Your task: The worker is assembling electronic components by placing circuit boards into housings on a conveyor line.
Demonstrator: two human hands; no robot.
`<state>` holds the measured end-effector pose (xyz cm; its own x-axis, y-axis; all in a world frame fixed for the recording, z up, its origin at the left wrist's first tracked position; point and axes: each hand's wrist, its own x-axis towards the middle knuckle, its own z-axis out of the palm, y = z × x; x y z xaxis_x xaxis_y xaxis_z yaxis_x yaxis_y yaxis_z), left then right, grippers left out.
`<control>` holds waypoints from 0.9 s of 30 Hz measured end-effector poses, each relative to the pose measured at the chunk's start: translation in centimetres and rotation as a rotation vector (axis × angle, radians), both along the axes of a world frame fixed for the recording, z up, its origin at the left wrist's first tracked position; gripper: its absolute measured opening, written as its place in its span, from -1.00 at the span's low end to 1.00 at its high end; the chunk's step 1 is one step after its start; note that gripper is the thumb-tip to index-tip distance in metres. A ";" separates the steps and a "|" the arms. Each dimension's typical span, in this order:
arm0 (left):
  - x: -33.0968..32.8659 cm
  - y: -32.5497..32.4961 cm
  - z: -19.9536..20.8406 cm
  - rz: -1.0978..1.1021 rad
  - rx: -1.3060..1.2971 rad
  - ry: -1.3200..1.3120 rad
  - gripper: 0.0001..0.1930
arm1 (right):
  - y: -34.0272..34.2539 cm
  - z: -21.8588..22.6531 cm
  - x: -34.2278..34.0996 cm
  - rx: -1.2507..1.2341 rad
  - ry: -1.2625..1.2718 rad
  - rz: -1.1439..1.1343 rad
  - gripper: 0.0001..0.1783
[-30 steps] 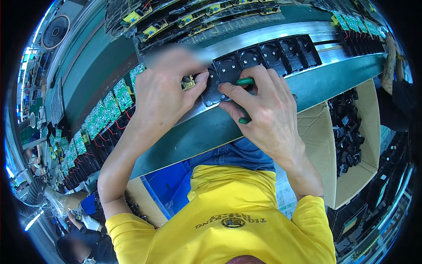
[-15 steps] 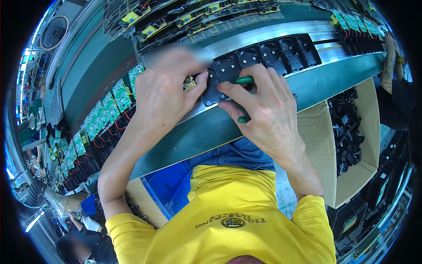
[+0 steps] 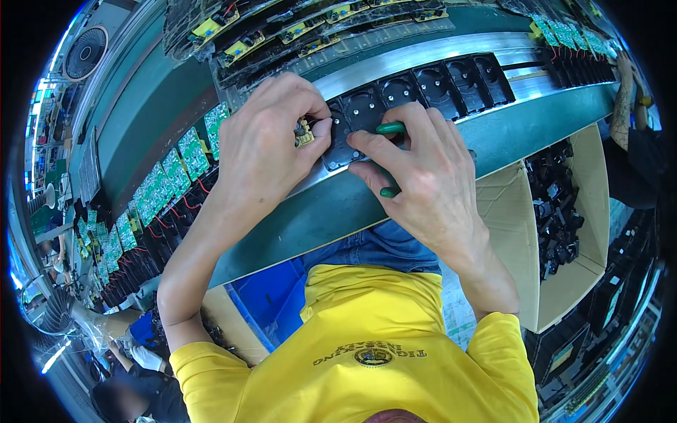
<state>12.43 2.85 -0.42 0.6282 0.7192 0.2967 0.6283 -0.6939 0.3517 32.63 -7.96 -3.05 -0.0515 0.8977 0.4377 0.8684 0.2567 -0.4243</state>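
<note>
My left hand (image 3: 264,144) is closed, with thumb and fingers pinching a small yellow circuit board (image 3: 305,134) just left of a black plastic housing (image 3: 341,151). Fingers cover most of that board. Green-handled pliers (image 3: 391,128) are tucked in my right hand (image 3: 427,166); both handle ends poke out toward the left, and a dark tip shows past the far side of the hand. The index fingertip and thumb of this hand rest at the right edge of the same housing. More black housings (image 3: 430,88) with round recesses run on from it in a row.
Green circuit boards (image 3: 169,173) with red wires line the left of the bench. Yellow boards sit on a stacked rack (image 3: 303,35) at the back. An open cardboard box (image 3: 504,233) of black parts stands at right. Another person's arm (image 3: 624,99) reaches in at far right.
Both hands stay almost in place, with the same small board and pliers held. The right hand shifts very slightly left.
</note>
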 end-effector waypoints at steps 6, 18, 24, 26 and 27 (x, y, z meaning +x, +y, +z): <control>0.2 0.2 -0.4 -0.021 0.030 0.014 -0.94 | 0.0 0.2 0.1 0.002 -0.039 0.012 -0.58; 0.3 -0.5 0.4 0.057 0.009 0.140 -0.94 | 8.5 4.7 -3.2 0.006 1.457 0.342 -0.41; -0.1 0.0 0.1 0.042 -0.094 0.110 -0.94 | 10.4 1.8 -3.7 -0.020 1.730 0.413 -0.78; -0.2 0.1 0.0 0.041 -0.107 0.097 -0.94 | 10.7 1.8 -4.3 -0.041 1.672 0.392 -0.78; -0.2 0.1 -0.1 0.040 -0.112 0.091 -0.94 | 10.8 1.7 -4.5 -0.049 1.643 0.381 -0.75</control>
<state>12.25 2.94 -0.54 0.6193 0.7695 0.1558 0.6874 -0.6273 0.3661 28.13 2.83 -1.31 0.1962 0.9559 0.2186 -0.5734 0.2927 -0.7652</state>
